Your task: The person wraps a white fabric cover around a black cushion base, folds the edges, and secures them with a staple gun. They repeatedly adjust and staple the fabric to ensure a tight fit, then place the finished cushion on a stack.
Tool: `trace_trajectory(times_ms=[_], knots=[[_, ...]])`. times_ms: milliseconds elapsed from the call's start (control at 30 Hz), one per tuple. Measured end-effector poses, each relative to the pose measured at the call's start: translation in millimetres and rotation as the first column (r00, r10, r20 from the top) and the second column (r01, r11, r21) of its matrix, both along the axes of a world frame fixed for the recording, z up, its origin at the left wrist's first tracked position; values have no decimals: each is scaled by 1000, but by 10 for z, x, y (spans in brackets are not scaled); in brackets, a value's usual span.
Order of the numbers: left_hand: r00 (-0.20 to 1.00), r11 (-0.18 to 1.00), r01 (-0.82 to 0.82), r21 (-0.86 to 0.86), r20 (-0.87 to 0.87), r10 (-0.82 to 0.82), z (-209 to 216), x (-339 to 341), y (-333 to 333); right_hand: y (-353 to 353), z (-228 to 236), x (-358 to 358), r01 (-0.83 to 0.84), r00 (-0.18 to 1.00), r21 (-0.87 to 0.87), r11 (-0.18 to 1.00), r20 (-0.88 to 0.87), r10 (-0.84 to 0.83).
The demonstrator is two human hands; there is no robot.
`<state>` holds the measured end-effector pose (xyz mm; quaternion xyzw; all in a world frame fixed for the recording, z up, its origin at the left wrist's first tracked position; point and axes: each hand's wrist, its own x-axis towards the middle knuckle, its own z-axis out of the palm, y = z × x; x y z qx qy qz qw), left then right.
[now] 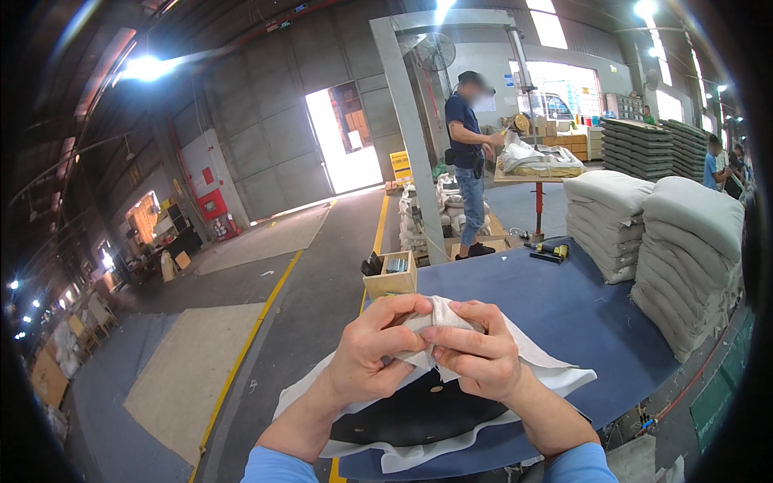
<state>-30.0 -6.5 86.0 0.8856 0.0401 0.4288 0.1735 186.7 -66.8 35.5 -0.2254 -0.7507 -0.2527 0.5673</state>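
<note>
Both my hands pinch the edge of a pale beige fabric (541, 349) and hold it raised above the table. My left hand (372, 354) grips a gathered fold with its fingers curled in. Close beside it, my right hand (481, 348) presses the same fold between thumb and fingers. Beneath them lies a black panel (419, 414) with its face up, a small light spot near its far edge. White cloth (394, 460) sticks out around the panel on the near side and both flanks. My fingers partly hide the fold.
A blue-topped table (600, 322) bears the work. On it stand a wooden box (392, 282) of staple strips, a yellow-black staple gun (551, 252) and two stacks of beige cushions (687, 258). Farther off, a person (465, 153) works at another table beside a grey metal frame (415, 145).
</note>
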Motion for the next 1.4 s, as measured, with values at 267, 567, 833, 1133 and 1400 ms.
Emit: trace_trajectory(times_ms=[267, 567, 833, 1133, 1400], knots=[[972, 839, 219, -498, 33, -234, 268, -13, -25, -20, -53, 37, -8, 1000, 38, 999, -7, 9], [982, 948, -52, -313, -188, -8, 375, 118, 11, -25, -51, 30, -29, 1000, 37, 999, -1, 29], [994, 905, 59, -422, -60, -93, 184, 148, 170, 4, -50, 21, -12, 999, 31, 999, 30, 11], [973, 865, 62, -498, -163, -164, 269, 141, 110, -33, -100, -19, 17, 1000, 11, 1000, -1, -17], [977, 866, 32, -499, -167, -132, 251, 170, 168, -38, -150, -64, 69, 998, -14, 997, 3, -69]])
